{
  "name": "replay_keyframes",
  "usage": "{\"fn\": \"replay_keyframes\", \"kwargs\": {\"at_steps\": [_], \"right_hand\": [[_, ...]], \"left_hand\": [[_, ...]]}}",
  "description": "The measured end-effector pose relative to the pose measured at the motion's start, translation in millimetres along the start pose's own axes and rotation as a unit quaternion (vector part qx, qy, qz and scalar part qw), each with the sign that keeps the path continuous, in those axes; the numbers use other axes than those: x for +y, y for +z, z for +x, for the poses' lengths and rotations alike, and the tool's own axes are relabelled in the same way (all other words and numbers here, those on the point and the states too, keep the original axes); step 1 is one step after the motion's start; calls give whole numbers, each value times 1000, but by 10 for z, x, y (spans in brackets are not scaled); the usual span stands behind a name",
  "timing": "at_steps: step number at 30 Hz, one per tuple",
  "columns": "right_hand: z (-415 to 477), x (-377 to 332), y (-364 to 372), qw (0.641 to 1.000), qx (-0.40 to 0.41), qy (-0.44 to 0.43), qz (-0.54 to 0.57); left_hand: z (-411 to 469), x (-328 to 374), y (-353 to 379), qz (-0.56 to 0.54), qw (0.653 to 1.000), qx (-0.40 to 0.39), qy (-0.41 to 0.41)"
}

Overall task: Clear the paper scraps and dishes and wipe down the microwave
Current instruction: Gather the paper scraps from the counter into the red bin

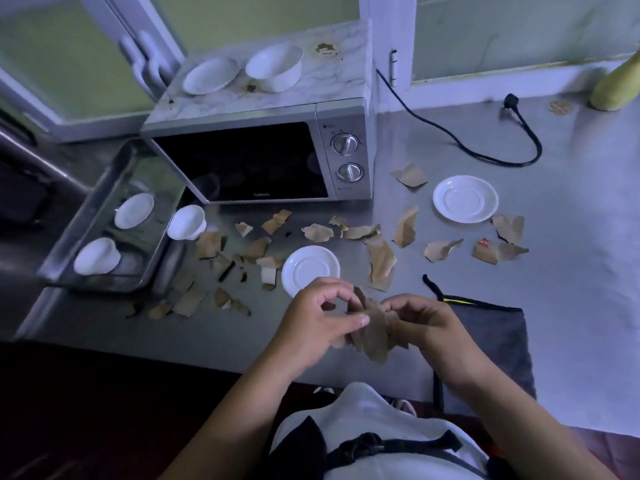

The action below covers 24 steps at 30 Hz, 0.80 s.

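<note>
Both hands meet over the counter's front edge, holding a bunch of brown paper scraps (372, 332) between them. My left hand (317, 320) pinches the bunch from the left, my right hand (420, 323) from the right. Several more brown scraps (381, 258) lie scattered across the steel counter (571, 237). The microwave (256, 161) stands behind them, its door closed, with a saucer (211, 75) and a bowl (275, 65) on its stained top. Two white saucers (310, 268) (465, 199) and a white cup (187, 222) sit among the scraps.
A steel tray (86, 216) at the left holds two white cups (134, 210) (97, 256). A grey cloth (491, 337) lies at the front right. The unplugged black cable (519, 116) trails behind on the right, near a yellow object (616, 88).
</note>
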State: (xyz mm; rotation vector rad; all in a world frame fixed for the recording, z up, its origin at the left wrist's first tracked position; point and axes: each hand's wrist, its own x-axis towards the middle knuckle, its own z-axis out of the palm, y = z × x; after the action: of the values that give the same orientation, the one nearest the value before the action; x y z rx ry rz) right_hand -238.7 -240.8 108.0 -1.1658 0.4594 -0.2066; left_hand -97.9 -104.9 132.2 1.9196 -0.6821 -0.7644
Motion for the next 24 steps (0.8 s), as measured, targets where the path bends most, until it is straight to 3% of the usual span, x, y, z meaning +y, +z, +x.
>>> {"fn": "replay_keyframes", "kwargs": {"at_steps": [5, 11, 16, 24], "right_hand": [[205, 112, 300, 998, -60, 35, 2], [466, 113, 695, 992, -107, 64, -36], [728, 116, 1184, 978, -65, 28, -197], [1105, 128, 1938, 961, -59, 15, -268]], "left_hand": [[-192, -165, -328, -95, 995, -4, -42], [-314, -443, -741, -100, 993, 50, -46], [-232, -656, -1171, -86, 994, 48, -40], [-62, -1155, -1903, -128, 991, 31, 4]]}}
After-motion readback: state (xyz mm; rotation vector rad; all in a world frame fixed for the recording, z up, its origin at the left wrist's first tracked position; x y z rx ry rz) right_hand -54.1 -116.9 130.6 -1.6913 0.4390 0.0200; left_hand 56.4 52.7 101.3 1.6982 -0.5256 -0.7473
